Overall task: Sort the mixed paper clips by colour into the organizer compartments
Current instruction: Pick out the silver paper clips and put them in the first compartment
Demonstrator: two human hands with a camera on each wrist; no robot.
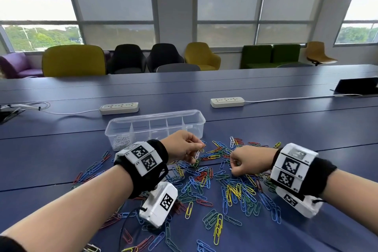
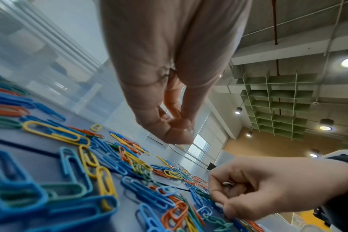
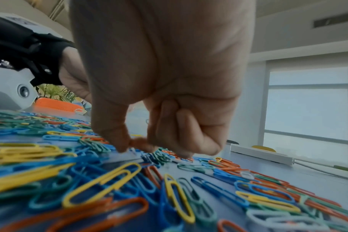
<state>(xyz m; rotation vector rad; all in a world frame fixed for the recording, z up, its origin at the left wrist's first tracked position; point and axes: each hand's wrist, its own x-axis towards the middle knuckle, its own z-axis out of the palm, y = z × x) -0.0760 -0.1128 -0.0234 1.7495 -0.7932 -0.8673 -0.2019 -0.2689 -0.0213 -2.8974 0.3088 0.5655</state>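
At the far left, a cable [image 1: 30, 106] is running across the blue table [image 1: 61, 149] to a power strip [image 1: 119, 108]. Right of it, the clear organizer [image 1: 155, 127] is standing behind the clips, and white clips [image 1: 120, 142] are lying in its leftmost compartment; the other compartments are looking bare from the head view. In front of it, mixed clips [image 1: 214, 186] in blue, green, yellow, red and white are spreading loose over the table.

The left hand [image 1: 182, 146] is hovering just in front of the organizer, its fingers curled, and is pinching a white clip [image 1: 197, 154] that is hanging from the fingertips. In the left wrist view the thumb and fingers are pressing together, though the clip itself is hidden there.

Further right, the right hand [image 1: 248, 160] is curling low over the pile, thumb and forefinger nipping a pale clip at the table surface, while more white clips [image 2: 228, 184] are sitting tucked in its folded fingers. A second power strip [image 1: 227, 102] is lying behind it, its cord [image 1: 286, 99] trailing right toward a dark device [image 1: 357, 86] at the table's edge.
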